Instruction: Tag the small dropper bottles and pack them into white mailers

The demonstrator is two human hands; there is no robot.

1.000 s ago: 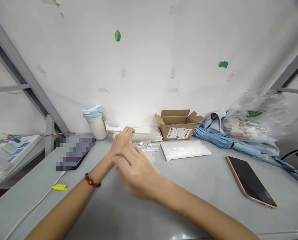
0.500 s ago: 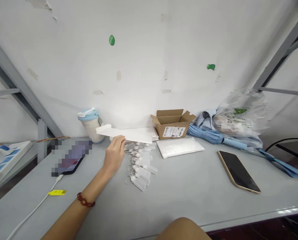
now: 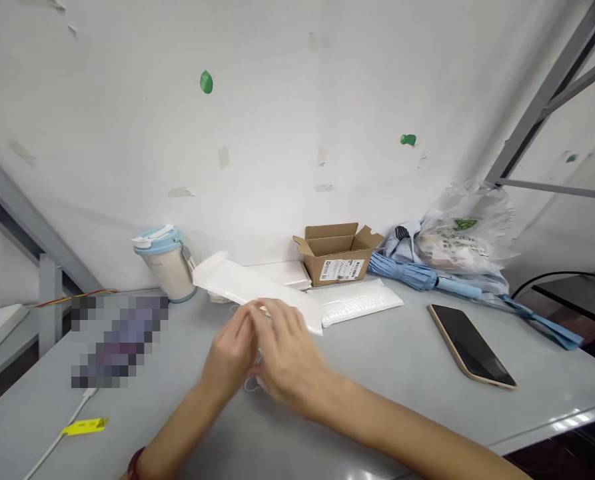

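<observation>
My left hand [image 3: 231, 350] pinches the near edge of a white padded envelope [image 3: 257, 283], which slants up and away toward the cup. Right beside it, my right hand [image 3: 292, 360] is closed at the same edge, its fingertips meeting those of the left; motion blurs them slightly. Beneath the hands lie small clear plastic bottles with loops, now almost wholly hidden; only a thin loop [image 3: 251, 385] shows. Another white padded envelope [image 3: 362, 303] lies flat to the right, in front of the open cardboard box [image 3: 342, 267].
A cup with a blue lid [image 3: 164, 263] stands at the back left, a white box [image 3: 284, 273] behind the held envelope. A blurred-out phone [image 3: 122, 340] lies left on a cable. To the right are a phone [image 3: 472, 347], a blue umbrella [image 3: 407, 270] and a plastic bag [image 3: 467, 233].
My right hand has come in from the right and joined my left at the envelope. The envelope has tilted and come nearer, covering the small bottles. The view has shifted slightly.
</observation>
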